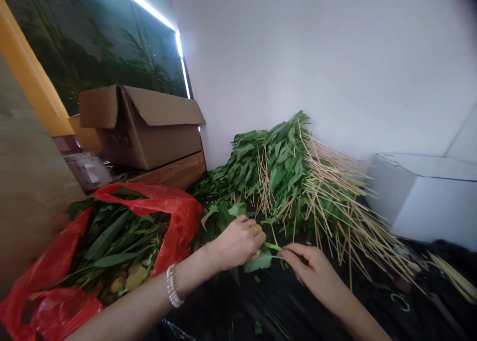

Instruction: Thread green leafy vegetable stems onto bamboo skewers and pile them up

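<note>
My left hand (238,242), with a ring and a pearl bracelet on the wrist, is closed round one end of a green leafy stem (273,246). The thumb and fingertips of my right hand (307,269) pinch the stem's other end, just to the right. A broad leaf (259,261) hangs from the stem between the hands. Beyond them lies a large heap of leafy greens (281,155), with many thin wooden sticks (335,182) fanned over its right side. Loose leaves lie close to my left hand.
On the left, an open red plastic bag (182,222) holds long green leaves and pale pieces. Behind it, an open cardboard box (164,145) sits on a wooden surface. A white box (428,197) stands at the right, near the white wall (335,58). Black sheeting (257,306) covers the ground.
</note>
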Demonstrator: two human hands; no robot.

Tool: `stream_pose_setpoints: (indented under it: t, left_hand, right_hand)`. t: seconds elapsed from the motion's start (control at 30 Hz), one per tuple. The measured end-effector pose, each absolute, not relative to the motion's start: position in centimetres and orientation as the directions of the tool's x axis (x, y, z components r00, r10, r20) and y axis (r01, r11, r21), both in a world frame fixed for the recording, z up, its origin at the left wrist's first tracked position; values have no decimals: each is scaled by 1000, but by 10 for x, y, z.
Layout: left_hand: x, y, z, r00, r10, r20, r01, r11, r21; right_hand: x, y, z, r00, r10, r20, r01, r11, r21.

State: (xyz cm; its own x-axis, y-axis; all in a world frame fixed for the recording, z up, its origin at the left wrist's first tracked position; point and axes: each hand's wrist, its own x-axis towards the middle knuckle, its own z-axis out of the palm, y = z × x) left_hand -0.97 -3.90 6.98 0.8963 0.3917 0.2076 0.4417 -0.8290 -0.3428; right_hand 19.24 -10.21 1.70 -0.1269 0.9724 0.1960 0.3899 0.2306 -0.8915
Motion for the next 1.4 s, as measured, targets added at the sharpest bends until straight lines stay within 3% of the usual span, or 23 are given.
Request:
stream_pose_setpoints:
  t: [0.07, 0.13, 0.2, 0.3, 0.37, 0.43, 0.53, 0.77, 0.9, 1.07, 1.23, 1.4]
  left_hand:
    - [-7, -39, 69, 864, 442, 242, 496, -830, -254]
    - [-4, -39, 69, 805, 517, 291, 560, -823, -89]
    - [-4, -35, 71, 695, 632, 342, 618, -769, 165]
    - [-13, -20, 80, 390, 826, 408, 610, -563, 558]
    - [-22, -11, 89, 227, 862, 453, 517, -501, 694]
    - [-29, -10, 96, 220, 853, 472, 429, -520, 739]
    - [-28, -23, 98, 376, 812, 447, 442, -581, 683]
    - [-7, -53, 81, 680, 596, 426, 499, -803, 327]
    - [-5, -56, 75, 817, 494, 297, 480, -869, 125]
    - [-2, -58, 71, 859, 469, 207, 486, -873, -40]
    - [-1, -56, 70, 844, 463, 272, 493, -868, -52]
    - [0, -54, 68, 833, 476, 284, 525, -841, -130]
  right_hand:
    - [191, -103, 19, -140, 971, 193, 394, 233, -889]
    - [190, -105, 23, -144, 972, 188, 385, 230, -894]
    - [191, -107, 25, -130, 973, 192, 380, 228, -897]
    - [197, -109, 26, -86, 974, 208, 384, 225, -896]
    - [200, -108, 25, -69, 975, 212, 385, 222, -896]
    - [200, -106, 24, -64, 975, 212, 385, 221, -896]
    - [198, -105, 21, -75, 976, 202, 395, 216, -893]
    - [195, -104, 17, -106, 977, 184, 432, 212, -876]
    - [194, -103, 15, -117, 972, 202, 457, 234, -858]
    - [191, -104, 16, -145, 966, 213, 443, 256, -859]
    - [196, -103, 15, -98, 975, 202, 256, 220, -941]
    - [196, -101, 13, -190, 973, 134, 288, 185, -940]
